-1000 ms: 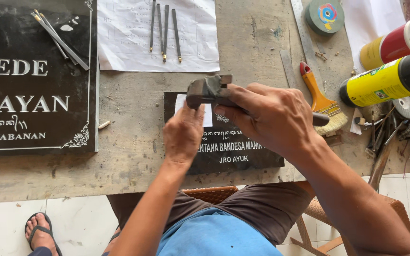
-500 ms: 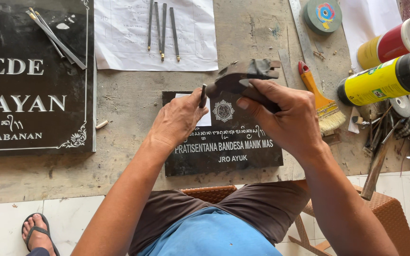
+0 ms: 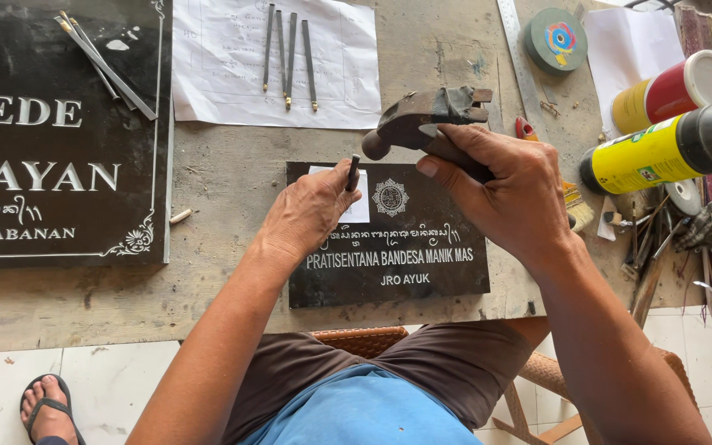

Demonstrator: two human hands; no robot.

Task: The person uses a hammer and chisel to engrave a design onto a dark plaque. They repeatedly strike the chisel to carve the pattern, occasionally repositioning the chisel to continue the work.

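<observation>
Centre frame: left hand [image 3: 306,210] fingers pinching a short dark chisel [image 3: 353,172] upright on small black plaque [image 3: 389,247] at desk [image 3: 232,177] near edge. Right hand [image 3: 508,189] fingers wrapped round hammer [image 3: 422,119], head raised just above chisel

The small stone plaque [image 3: 397,272] is black, with pale grey-white lettering, a white round rosette ornament and a white paper patch near its top edge. The larger slab [image 3: 51,165] is also black, lettered in white with a white floral corner flourish. The hammer [image 3: 426,119] has a dark brown-grey head, and the chisel [image 3: 353,173] is dark. The tabletop [image 3: 224,181] is weathered grey-brown. The paper sheet [image 3: 224,66] is white. One spray can [image 3: 661,152] is yellow with a black cap, another can [image 3: 673,91] red and yellow with a white cap. The disc [image 3: 555,39] is grey-green with a blue, red and yellow centre
</observation>
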